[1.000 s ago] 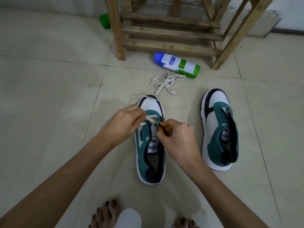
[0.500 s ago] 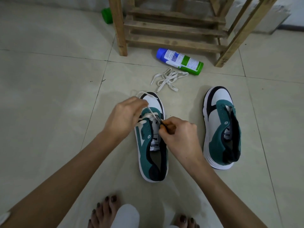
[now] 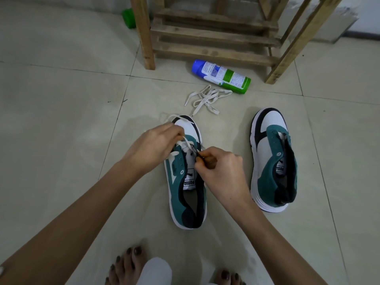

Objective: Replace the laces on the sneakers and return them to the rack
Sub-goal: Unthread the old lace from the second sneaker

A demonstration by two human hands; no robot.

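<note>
Two green, white and black sneakers stand on the tiled floor. The left sneaker [image 3: 186, 194] is in front of me with a white lace [image 3: 181, 144] partly threaded through its front eyelets. My left hand [image 3: 153, 148] holds the lace over the toe end. My right hand [image 3: 221, 169] pinches the lace tip at an eyelet on the sneaker's right side. The right sneaker [image 3: 271, 159] stands apart to the right with no lace in it. A loose white lace [image 3: 205, 98] lies bunched on the floor beyond the left sneaker.
A wooden rack [image 3: 213, 36] stands at the back with slatted shelves. A blue, white and green spray can [image 3: 223, 76] lies on its side in front of it. A green object [image 3: 129, 17] sits behind the rack's left leg. My bare feet [image 3: 127, 266] are at the bottom.
The view has tilted slightly down and the scene shifted up a little. Both hands stay on the lace at the front eyelets; the left hand has lifted its strand slightly.
</note>
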